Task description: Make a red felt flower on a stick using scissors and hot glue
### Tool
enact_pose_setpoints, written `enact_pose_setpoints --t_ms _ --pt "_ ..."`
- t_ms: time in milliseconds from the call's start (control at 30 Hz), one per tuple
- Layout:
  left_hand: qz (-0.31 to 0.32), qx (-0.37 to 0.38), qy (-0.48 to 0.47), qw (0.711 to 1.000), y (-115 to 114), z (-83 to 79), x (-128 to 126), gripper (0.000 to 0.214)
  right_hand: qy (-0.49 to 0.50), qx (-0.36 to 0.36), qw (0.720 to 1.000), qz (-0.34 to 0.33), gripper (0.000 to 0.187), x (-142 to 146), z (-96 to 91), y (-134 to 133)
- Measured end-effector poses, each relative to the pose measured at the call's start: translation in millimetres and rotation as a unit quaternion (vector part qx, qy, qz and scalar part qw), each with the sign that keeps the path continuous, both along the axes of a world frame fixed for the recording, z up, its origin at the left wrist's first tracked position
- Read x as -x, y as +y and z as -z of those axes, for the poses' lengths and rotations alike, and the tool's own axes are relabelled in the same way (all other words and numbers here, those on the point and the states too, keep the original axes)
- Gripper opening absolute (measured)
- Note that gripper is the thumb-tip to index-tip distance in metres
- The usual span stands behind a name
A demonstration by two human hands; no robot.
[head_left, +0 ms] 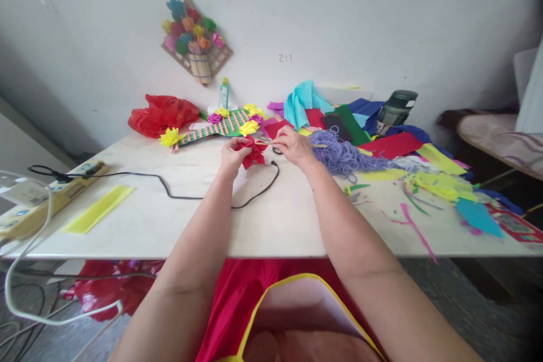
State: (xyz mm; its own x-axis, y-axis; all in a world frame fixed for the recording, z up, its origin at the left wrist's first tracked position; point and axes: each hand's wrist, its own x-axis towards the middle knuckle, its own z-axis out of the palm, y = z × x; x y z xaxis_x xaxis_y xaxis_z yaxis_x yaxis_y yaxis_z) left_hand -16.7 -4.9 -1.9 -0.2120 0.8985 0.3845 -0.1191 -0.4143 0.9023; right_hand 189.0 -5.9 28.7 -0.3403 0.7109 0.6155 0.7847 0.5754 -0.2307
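Both my arms reach forward over a white table (263,220). My left hand (232,154) is closed, pinching a red paper flower (253,154) at its left side. My right hand (294,146) is closed too, its fingers on the flower's right side and around a thin wooden stick (319,146) that points right. Just beyond the hands lies a green striped woven piece (220,126) with yellow and pink paper flowers (249,126) on it.
A black cable (178,195) loops across the table from a power strip (51,192) at the left. A yellow paper strip (98,208), red plastic bag (163,113), glue bottle (223,94), purple yarn (345,155) and coloured paper scraps (428,178) lie around. A flower craft (195,39) hangs on the wall.
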Motion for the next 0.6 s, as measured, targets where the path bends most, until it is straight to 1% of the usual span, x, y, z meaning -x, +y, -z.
enact_pose_setpoints --t_ms 100,200,300,367,600 --pt "-0.012 0.011 -0.007 1.0 1.1 -0.1 2.5 0.027 -0.006 0.026 0.999 0.024 0.02 -3.3 0.0 1.0" --pt "-0.03 0.014 -0.007 0.999 2.5 -0.6 4.8 0.027 -0.036 0.091 0.992 0.074 0.023 -6.1 -0.4 -0.3" --pt "-0.047 0.015 -0.01 0.999 3.8 -1.7 6.2 0.027 -0.066 0.182 0.97 0.149 0.025 -7.5 -0.2 -2.0" --pt "-0.054 0.014 -0.016 0.998 4.1 -2.5 6.5 0.027 -0.076 0.222 0.955 0.183 0.026 -8.1 0.7 -1.6" --pt "-0.061 0.008 -0.026 0.998 2.3 -4.6 6.7 0.028 -0.104 0.29 0.921 0.24 0.025 -11.7 7.3 5.4"
